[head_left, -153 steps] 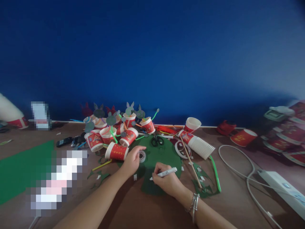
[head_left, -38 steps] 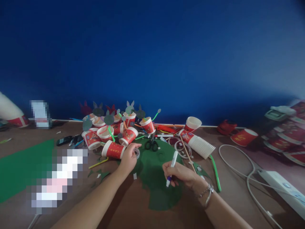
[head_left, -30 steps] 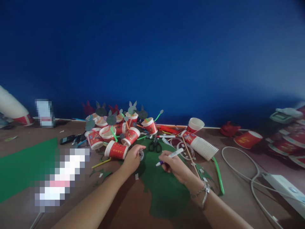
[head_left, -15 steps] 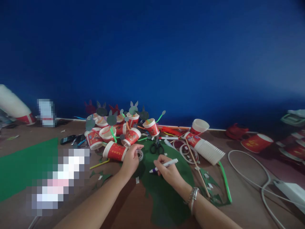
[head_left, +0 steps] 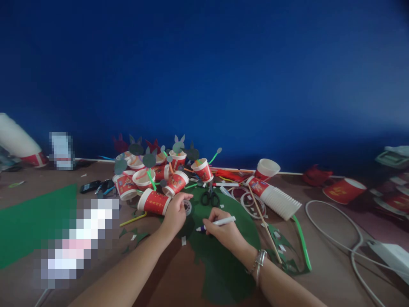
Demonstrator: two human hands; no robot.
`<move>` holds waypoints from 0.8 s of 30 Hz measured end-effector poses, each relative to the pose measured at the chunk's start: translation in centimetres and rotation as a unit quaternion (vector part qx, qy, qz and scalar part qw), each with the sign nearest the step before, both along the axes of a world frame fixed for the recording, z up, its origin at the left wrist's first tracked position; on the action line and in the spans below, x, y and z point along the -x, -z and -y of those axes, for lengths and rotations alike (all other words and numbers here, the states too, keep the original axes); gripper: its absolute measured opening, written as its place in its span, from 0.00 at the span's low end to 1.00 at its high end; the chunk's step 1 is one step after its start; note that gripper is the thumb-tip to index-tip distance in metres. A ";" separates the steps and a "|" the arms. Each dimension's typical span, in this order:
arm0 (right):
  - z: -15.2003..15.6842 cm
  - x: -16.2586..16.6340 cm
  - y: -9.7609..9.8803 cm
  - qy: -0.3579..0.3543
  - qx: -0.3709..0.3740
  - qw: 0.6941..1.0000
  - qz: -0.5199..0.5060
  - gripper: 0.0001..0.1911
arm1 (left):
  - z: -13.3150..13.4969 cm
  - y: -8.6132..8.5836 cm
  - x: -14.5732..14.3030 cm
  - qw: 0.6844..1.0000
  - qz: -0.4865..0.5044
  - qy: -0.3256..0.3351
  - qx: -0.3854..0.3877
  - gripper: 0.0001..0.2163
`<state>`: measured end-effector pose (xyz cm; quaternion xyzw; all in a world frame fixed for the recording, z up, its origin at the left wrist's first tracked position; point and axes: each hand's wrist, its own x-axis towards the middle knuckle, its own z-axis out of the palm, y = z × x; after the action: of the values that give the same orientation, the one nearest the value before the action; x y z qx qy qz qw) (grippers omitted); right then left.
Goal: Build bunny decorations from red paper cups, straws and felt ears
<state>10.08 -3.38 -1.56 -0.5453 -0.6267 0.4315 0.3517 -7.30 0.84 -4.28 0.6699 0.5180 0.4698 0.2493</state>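
My right hand [head_left: 223, 232] is closed round a white marker [head_left: 220, 222] with a purple tip, and the tip touches the dark green paper sheet [head_left: 223, 264] on the brown table. My left hand [head_left: 174, 213] rests at the sheet's left edge, fingers curled beside a small tape roll [head_left: 188, 207], thumb reaching toward it. A fallen red paper cup [head_left: 154, 201] lies just left of that hand. Black scissors [head_left: 210, 198] lie on the green sheet just beyond the marker.
A cluster of red cups with straws and grey paper shapes [head_left: 159, 170] stands behind my hands. A stack of cups [head_left: 276, 200] lies on its side to the right, by a wooden stick [head_left: 263, 221], green scraps [head_left: 287, 256] and a white cable [head_left: 335, 238]. A bright green sheet [head_left: 28, 221] lies left.
My right hand swung the marker from upright at the sheet's right side back toward the middle and lowered the tip onto the green paper. My left hand stayed by the tape roll.
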 end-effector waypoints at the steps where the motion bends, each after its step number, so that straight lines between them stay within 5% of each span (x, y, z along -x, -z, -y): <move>1: 0.0 0.0 0.0 0.000 0.001 1.000 0.000 0.11 | 0.0 0.0 0.0 1.000 0.000 0.000 -0.001 0.18; 24: 0.0 0.0 -0.2 0.029 -0.025 0.998 0.045 0.12 | 0.0 0.0 0.0 1.000 -0.004 0.002 0.001 0.19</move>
<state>10.06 -3.38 -1.32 -0.5731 -0.6362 0.3802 0.3497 -7.33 0.89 -4.32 0.6725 0.5180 0.4664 0.2489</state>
